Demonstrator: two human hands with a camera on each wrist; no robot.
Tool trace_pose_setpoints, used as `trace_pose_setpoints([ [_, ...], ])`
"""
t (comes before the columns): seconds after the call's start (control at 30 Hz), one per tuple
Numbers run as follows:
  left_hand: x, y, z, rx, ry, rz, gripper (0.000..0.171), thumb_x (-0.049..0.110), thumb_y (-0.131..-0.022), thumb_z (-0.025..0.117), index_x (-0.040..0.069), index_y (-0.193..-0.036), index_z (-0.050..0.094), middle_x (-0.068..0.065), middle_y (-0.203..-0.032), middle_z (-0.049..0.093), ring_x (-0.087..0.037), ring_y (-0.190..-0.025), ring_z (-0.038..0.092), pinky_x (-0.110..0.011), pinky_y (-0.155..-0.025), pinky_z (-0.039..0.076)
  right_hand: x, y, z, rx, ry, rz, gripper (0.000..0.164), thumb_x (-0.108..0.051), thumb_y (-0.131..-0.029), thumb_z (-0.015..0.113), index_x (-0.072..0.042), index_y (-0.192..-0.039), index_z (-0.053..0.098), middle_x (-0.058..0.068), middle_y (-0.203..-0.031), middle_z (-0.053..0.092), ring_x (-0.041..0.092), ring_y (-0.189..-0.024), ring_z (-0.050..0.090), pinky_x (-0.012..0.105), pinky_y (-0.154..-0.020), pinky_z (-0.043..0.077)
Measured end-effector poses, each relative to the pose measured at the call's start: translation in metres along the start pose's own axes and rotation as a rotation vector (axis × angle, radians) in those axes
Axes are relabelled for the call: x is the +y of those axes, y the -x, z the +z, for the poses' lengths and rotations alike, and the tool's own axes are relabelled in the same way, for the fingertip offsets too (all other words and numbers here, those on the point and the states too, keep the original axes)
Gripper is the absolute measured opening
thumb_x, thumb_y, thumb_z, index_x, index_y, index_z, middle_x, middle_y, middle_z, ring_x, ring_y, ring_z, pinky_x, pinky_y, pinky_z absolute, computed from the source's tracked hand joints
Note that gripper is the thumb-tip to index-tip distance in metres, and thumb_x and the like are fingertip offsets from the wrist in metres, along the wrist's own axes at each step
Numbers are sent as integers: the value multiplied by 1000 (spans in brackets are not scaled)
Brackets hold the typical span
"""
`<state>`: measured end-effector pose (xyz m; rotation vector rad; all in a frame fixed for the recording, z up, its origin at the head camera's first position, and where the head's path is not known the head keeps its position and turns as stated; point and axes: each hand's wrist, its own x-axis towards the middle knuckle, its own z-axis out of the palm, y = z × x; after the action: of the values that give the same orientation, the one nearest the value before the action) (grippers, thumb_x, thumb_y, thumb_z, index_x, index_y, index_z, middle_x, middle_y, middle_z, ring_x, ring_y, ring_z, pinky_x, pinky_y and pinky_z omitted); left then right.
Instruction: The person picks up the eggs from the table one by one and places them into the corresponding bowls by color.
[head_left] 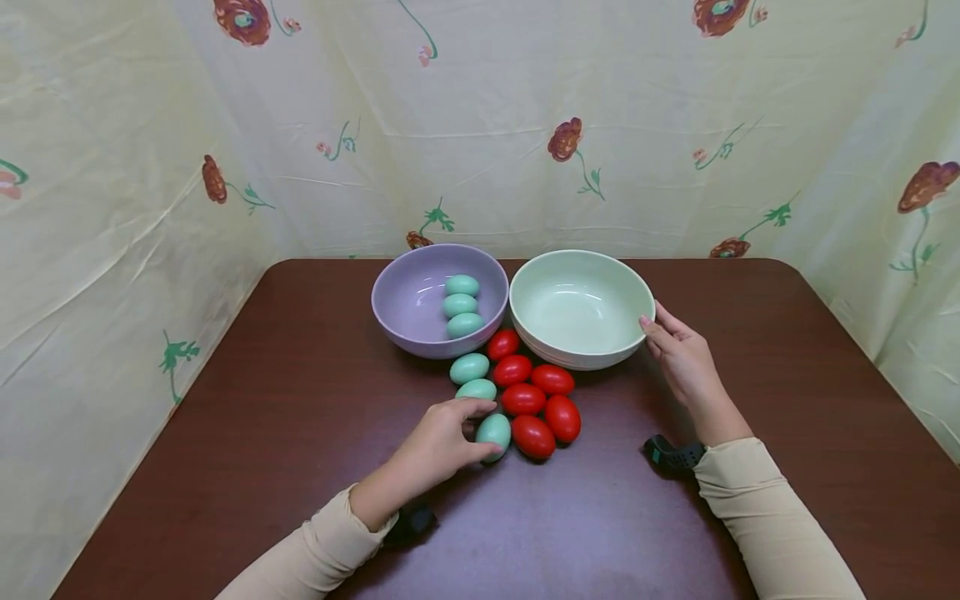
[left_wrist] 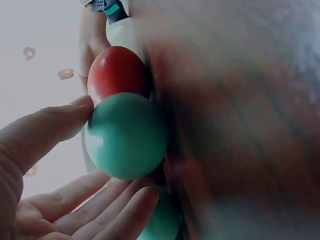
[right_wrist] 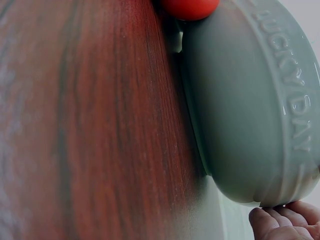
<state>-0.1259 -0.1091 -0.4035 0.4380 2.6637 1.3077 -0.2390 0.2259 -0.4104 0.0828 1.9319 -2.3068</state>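
My left hand (head_left: 442, 437) has its thumb and fingers around a light green egg (head_left: 493, 437), the nearest of a short row on the table. In the left wrist view, the thumb tip is at one side of that egg (left_wrist: 126, 136) and the fingers curve along the other. Two more green eggs (head_left: 469, 368) lie just beyond, and several red eggs (head_left: 523, 399) are grouped to their right. With my right hand (head_left: 686, 367) I grip the rim of a pale green bowl (head_left: 581, 357), thumb on top and fingers against its outer wall.
A purple bowl (head_left: 401, 312) stands left of the pale green one, rims close together, with three green eggs (head_left: 460, 305) inside. Raised lettering marks the pale bowl's side (right_wrist: 287, 75). The dark brown table (head_left: 300, 375) meets a flowered cloth (head_left: 465, 125) at its back and sides.
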Motion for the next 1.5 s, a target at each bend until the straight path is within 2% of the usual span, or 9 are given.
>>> trace_pose_setpoints([
  [0.33, -2, -1, 3, 13, -31, -18, 44, 13, -75, 85, 2, -115, 71, -11, -110, 73, -16, -87, 69, -25, -76, 57, 0, 0, 0, 5, 11, 12, 76, -28, -99, 60, -9, -158, 17, 6, -167, 9, 17, -151, 21, 32, -118, 20],
  [0.6, -2, -1, 4, 5, -26, -53, 43, 15, -75, 86, 5, -114, 71, -9, -106, 74, -18, -90, 70, -26, -76, 55, 0, 1, 0, 2, 0, 9, 76, -27, -99, 60, -9, -158, 16, 7, -167, 8, 19, -151, 19, 32, -118, 19],
  [0.87, -4, -1, 4, -10, -2, -52, 42, 12, -76, 85, 5, -115, 71, -9, -110, 74, -21, -96, 71, -32, -82, 58, 1, 1, 0, -4, 0, 16, 75, -28, -99, 59, -10, -158, 15, 6, -167, 7, 18, -152, 18, 32, -118, 19],
  [1.17, -4, 0, 2, -12, 30, -44, 42, 11, -74, 85, 4, -114, 71, -11, -107, 74, -21, -92, 71, -22, -75, 56, 1, 2, 0, -3, -3, 20, 76, -28, -99, 59, -10, -158, 15, 6, -167, 7, 19, -152, 18, 30, -118, 20],
  [1.5, -2, 1, -5, 10, 112, -77, 43, 9, -74, 85, 3, -114, 71, -13, -111, 73, -21, -92, 73, -23, -72, 58, 0, 1, 1, 4, 11, 17, 76, -28, -99, 60, -10, -158, 16, 6, -167, 8, 16, -151, 19, 29, -117, 21],
])
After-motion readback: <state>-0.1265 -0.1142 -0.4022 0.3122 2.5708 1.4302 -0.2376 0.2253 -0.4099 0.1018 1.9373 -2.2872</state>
